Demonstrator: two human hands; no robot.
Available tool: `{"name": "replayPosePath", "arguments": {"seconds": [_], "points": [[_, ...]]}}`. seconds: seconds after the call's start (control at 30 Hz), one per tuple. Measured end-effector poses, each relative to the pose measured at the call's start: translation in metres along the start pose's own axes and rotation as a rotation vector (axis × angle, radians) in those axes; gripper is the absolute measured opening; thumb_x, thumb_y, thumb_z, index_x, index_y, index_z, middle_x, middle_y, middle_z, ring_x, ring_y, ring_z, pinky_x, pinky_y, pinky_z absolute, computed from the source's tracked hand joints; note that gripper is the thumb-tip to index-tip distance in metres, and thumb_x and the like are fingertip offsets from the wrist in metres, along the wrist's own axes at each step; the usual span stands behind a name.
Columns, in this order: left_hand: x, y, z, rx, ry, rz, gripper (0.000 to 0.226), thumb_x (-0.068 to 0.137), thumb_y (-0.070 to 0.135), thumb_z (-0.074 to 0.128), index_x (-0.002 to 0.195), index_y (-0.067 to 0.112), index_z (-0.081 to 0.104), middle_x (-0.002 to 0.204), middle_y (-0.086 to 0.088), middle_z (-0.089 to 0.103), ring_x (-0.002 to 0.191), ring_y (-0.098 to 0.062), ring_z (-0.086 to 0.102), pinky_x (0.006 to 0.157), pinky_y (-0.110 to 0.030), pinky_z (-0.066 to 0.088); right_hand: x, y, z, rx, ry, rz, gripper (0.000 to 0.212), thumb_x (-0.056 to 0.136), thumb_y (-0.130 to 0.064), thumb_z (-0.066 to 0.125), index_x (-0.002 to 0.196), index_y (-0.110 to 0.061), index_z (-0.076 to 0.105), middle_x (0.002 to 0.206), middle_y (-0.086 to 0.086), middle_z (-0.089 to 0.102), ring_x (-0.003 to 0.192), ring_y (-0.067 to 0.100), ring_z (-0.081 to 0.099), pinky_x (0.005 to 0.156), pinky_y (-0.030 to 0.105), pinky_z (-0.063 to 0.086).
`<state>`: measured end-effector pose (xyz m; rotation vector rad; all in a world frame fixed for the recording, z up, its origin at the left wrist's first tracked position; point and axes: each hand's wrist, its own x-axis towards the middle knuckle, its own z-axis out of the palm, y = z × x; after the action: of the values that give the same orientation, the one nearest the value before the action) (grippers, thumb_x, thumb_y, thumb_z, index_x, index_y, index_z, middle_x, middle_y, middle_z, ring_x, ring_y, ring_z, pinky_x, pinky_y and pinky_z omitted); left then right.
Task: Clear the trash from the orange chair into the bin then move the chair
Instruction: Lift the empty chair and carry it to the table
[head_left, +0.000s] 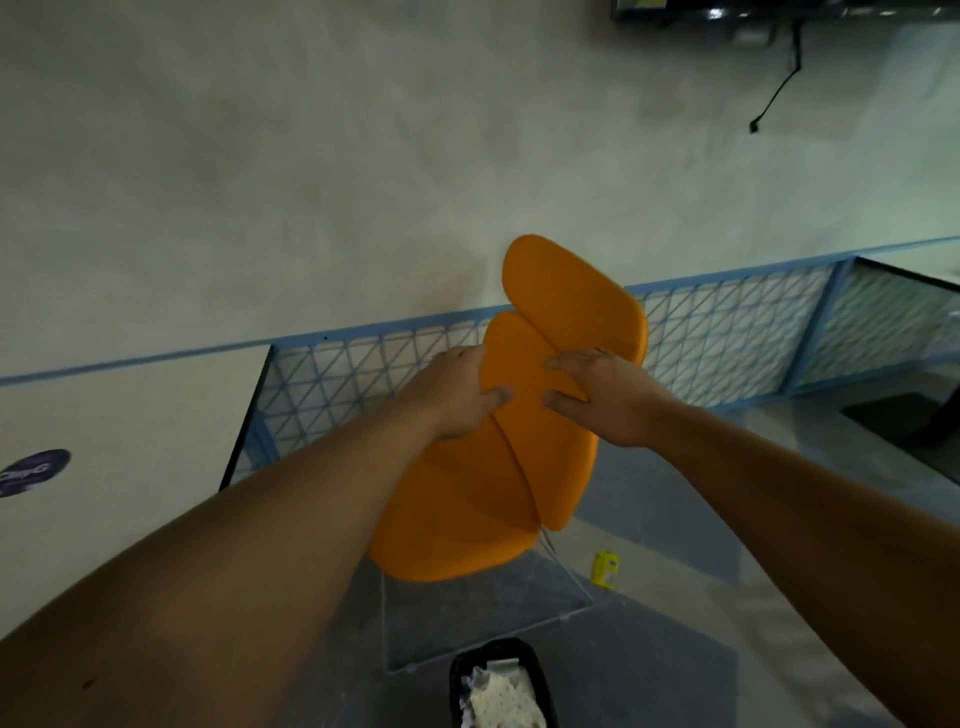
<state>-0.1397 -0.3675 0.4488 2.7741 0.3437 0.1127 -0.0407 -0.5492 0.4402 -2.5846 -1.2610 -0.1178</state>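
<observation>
The black bin (503, 686) is seen nearest the camera, at the bottom edge just below the orange chair (498, 457), and crumpled white paper (498, 696) is already held inside it. No trash can be made out on the visible surfaces of the chair, so the clearing stage is judged to be largely done, although a small yellow carton (605, 569) is left on the floor just to the right of the chair's clear base (483, 618); whether it counts as trash cannot be told. The moving stage is judged to be in hand. Both forearms are stretched forward toward the chair's back. The chair's left edge is gripped by the left hand (457, 395), with the thumb pressed onto the near face and the fingers wrapped over the rim. The opposite side is held by the right hand (608, 395), its thumb and fingers spread and curled against the orange shell. Behind the chair a blue wire-mesh fence (727, 332) is seen running along the wall.
</observation>
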Motion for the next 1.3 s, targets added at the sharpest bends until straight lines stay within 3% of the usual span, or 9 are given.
{"name": "replayPosePath", "arguments": {"seconds": [0.23, 0.4, 0.5, 0.73, 0.9, 1.03, 1.3], "points": [[0.046, 0.063, 0.004, 0.027, 0.040, -0.038, 0.088, 0.091, 0.063, 0.048, 0.155, 0.016, 0.011, 0.162, -0.008, 0.016, 0.148, -0.027, 0.018, 0.118, -0.045, 0.024, 0.008, 0.066, -0.048, 0.026, -0.021, -0.008, 0.063, 0.093, -0.051, 0.048, 0.147, -0.022, 0.031, 0.153, 0.004, 0.033, 0.137, 0.025, 0.034, 0.109, 0.040, 0.034], [0.074, 0.097, 0.008, -0.017, 0.077, -0.075, 0.078, 0.092, 0.058, 0.051, 0.151, 0.017, 0.022, 0.157, -0.010, 0.028, 0.142, -0.028, 0.029, 0.114, -0.045, 0.031, 0.019, 0.111, -0.070, 0.033, -0.048, -0.046, 0.063, 0.094, -0.049, 0.049, 0.147, -0.022, 0.029, 0.153, 0.004, 0.032, 0.136, 0.025, 0.035, 0.108, 0.038, 0.033], [0.091, 0.106, 0.008, -0.023, 0.071, -0.107, 0.078, 0.093, 0.056, 0.051, 0.152, 0.016, 0.020, 0.159, -0.010, 0.023, 0.144, -0.027, 0.025, 0.116, -0.043, 0.028, 0.034, 0.130, -0.076, 0.029, -0.065, -0.076, 0.063, 0.095, -0.048, 0.048, 0.148, -0.022, 0.027, 0.154, 0.006, 0.030, 0.136, 0.027, 0.035, 0.107, 0.038, 0.033], [0.162, 0.102, 0.013, 0.028, 0.064, -0.150, 0.083, 0.093, 0.059, 0.047, 0.153, 0.013, 0.013, 0.162, -0.009, 0.017, 0.147, -0.025, 0.020, 0.119, -0.043, 0.023, 0.094, 0.181, -0.065, 0.054, -0.059, -0.113, 0.064, 0.094, -0.050, 0.047, 0.149, -0.023, 0.026, 0.155, 0.004, 0.028, 0.138, 0.026, 0.032, 0.110, 0.039, 0.031], [0.214, 0.112, 0.027, -0.018, 0.041, -0.159, 0.071, 0.096, 0.052, 0.048, 0.150, 0.013, 0.024, 0.158, -0.011, 0.025, 0.144, -0.027, 0.026, 0.114, -0.039, 0.026, 0.136, 0.225, -0.050, 0.103, -0.072, -0.103, 0.069, 0.092, -0.052, 0.049, 0.150, -0.027, 0.020, 0.154, 0.004, 0.030, 0.136, 0.027, 0.035, 0.107, 0.041, 0.035], [0.266, 0.118, 0.037, 0.009, 0.036, -0.178, 0.080, 0.093, 0.058, 0.048, 0.152, 0.013, 0.020, 0.160, -0.010, 0.021, 0.146, -0.028, 0.022, 0.118, -0.043, 0.024, 0.175, 0.269, -0.041, 0.117, -0.083, -0.128, 0.071, 0.091, -0.052, 0.052, 0.150, -0.029, 0.020, 0.155, 0.003, 0.029, 0.137, 0.026, 0.034, 0.108, 0.042, 0.034], [0.375, 0.151, 0.072, -0.035, 0.079, -0.316, 0.081, 0.093, 0.059, 0.047, 0.154, 0.015, 0.016, 0.162, -0.008, 0.016, 0.148, -0.028, 0.014, 0.118, -0.046, 0.021, 0.274, 0.375, -0.028, 0.137, -0.114, -0.313, 0.064, 0.089, -0.054, 0.053, 0.145, -0.033, 0.030, 0.149, -0.004, 0.037, 0.134, 0.019, 0.037, 0.108, 0.042, 0.036]]}}
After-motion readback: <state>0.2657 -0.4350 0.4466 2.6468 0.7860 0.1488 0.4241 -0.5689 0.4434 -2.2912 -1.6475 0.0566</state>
